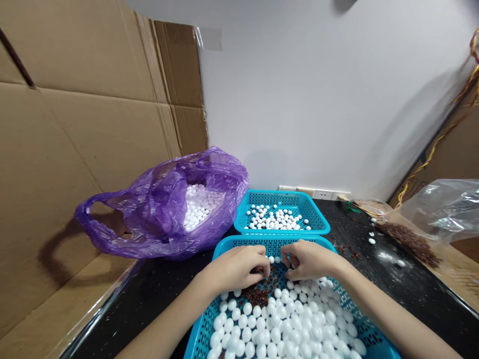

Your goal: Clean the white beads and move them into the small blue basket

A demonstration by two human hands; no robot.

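My left hand (241, 265) and my right hand (309, 260) are both inside the near blue plastic basket (223, 241), towards its far side. White balls (284, 319) fill much of this basket. Between the hands lies a patch of reddish-brown crumbly bits (258, 294). The fingers of my left hand curl down at the edge of that patch, closed, their tips hidden. On the other side my right hand has thumb and fingers bent together just over some balls. Whatever either hand pinches is too small or hidden to make out.
Behind stands a second blue basket (318, 224) with fewer white balls. A purple plastic bag (149, 199) of white balls sits on the left by cardboard (93, 124). On the black tabletop (359, 279) at right are loose balls, brown bits (409, 243) and a clear bag (445, 204).
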